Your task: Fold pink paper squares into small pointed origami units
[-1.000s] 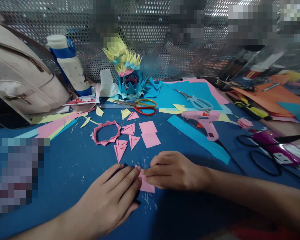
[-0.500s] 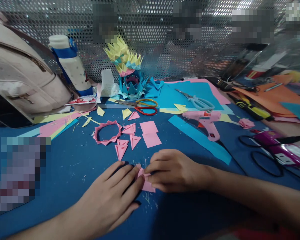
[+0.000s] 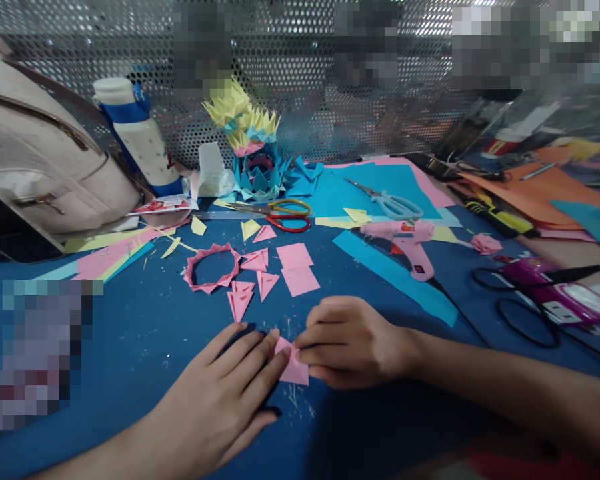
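Left hand [image 3: 220, 393]: palm down, fingers extended and slightly apart, not wrapped round anything. Its fingertips press on the pink paper [image 3: 296, 373], probably so it can't slide. Right hand [image 3: 353, 343]: fingers curled and bunched, tips at the paper's upper right edge. Can't tell if it's a real pinch or just pressure; thumb contact is hidden. Two-sided contact likely gives one anchor and one side for fine control.

Paper lies on the blue table [image 3: 130, 347], between the hands, lower right corner exposed. Hard flat backing should help a crease come out sharp.

Just beyond the left fingertips: folded triangles [image 3: 240, 300], with more beside the ring [image 3: 209, 288]. Grouping looks handy, short reach. Two pink squares [image 3: 296, 257] sit edge to edge right of those, looks like stock set apart from folded bits.

Further right: glue gun [image 3: 415, 243] on its side, nozzle pointing left, partly over a blue strip [image 3: 395, 277]. Cord runs off right, clear of the paper; sensible routing.

Past that: red-yellow scissors [image 3: 267, 209] and light-blue scissors [image 3: 383, 198], the latter on a blue sheet [image 3: 330, 187]. Both are away from the hands, so no snag on the fold area. Spiky paper model [image 3: 263, 180] is upright at the back near the mesh [image 3: 290, 73], likely out of elbow range.
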A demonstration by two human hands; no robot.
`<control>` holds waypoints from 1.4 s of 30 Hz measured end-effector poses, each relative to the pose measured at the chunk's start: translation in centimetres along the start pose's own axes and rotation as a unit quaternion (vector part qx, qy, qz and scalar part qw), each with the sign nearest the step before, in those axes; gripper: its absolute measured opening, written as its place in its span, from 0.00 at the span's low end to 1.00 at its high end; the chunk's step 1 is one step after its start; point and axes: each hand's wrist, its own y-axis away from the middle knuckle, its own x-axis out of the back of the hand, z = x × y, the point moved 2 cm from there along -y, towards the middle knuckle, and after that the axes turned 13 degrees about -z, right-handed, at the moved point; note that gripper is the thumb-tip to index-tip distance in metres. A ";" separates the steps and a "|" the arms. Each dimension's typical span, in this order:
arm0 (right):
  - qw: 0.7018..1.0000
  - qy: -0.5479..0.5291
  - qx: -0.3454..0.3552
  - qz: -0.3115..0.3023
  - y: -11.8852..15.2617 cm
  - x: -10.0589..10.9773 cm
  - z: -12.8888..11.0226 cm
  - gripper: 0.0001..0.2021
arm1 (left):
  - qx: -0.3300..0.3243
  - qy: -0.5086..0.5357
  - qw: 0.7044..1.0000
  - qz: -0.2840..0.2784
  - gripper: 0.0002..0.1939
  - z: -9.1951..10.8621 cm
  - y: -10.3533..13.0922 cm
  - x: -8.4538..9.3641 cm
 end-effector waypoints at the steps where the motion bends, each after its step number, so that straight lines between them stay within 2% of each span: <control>1: 1.000 -0.001 0.003 0.000 0.0 0.1 0.0 0.06 | 0.000 0.001 1.000 -0.001 0.25 0.0 0.0 0.0; 5: 1.000 0.012 0.007 0.002 -0.1 0.3 -0.2 0.06 | 0.002 -0.001 1.000 -0.001 0.25 0.0 0.0 0.0; 11: 0.997 0.062 -0.047 -0.017 -0.4 -0.2 -0.2 0.10 | -0.006 -0.005 1.000 0.010 0.21 -0.1 -0.2 0.4; 15: 0.991 0.090 -0.080 -0.062 -0.7 -0.1 -0.4 0.14 | 0.001 -0.015 1.000 0.017 0.20 -0.1 -0.2 0.5; 20: 0.988 0.029 -0.039 -0.149 -0.7 2.2 -1.0 0.11 | 0.002 -0.025 1.000 0.010 0.22 0.1 0.0 0.4; 24: 0.983 0.009 -0.009 -0.182 -0.5 3.3 -1.1 0.11 | 0.005 -0.025 0.999 0.023 0.21 0.1 -0.2 0.2; 28: 0.991 0.011 0.008 -0.130 -0.5 2.8 -0.4 0.18 | -0.012 -0.073 0.993 0.089 0.15 0.1 -0.6 0.1; 31: 0.997 -0.030 -0.002 -0.076 -0.7 2.2 0.3 0.21 | -0.038 -0.104 0.989 0.102 0.15 0.1 -0.8 0.2; 34: 0.994 -0.094 -0.042 -0.028 -0.7 1.9 0.9 0.22 | -0.051 -0.075 0.989 0.120 0.15 0.1 -0.8 0.6; 38: 0.986 -0.131 -0.102 0.012 -0.8 1.6 1.2 0.17 | -0.071 -0.018 0.989 0.126 0.15 -0.4 -1.2 1.1; 42: 0.981 -0.142 -0.129 -0.004 -0.9 1.3 1.3 0.09 | -0.084 0.059 0.988 0.115 0.16 -1.0 -1.6 1.5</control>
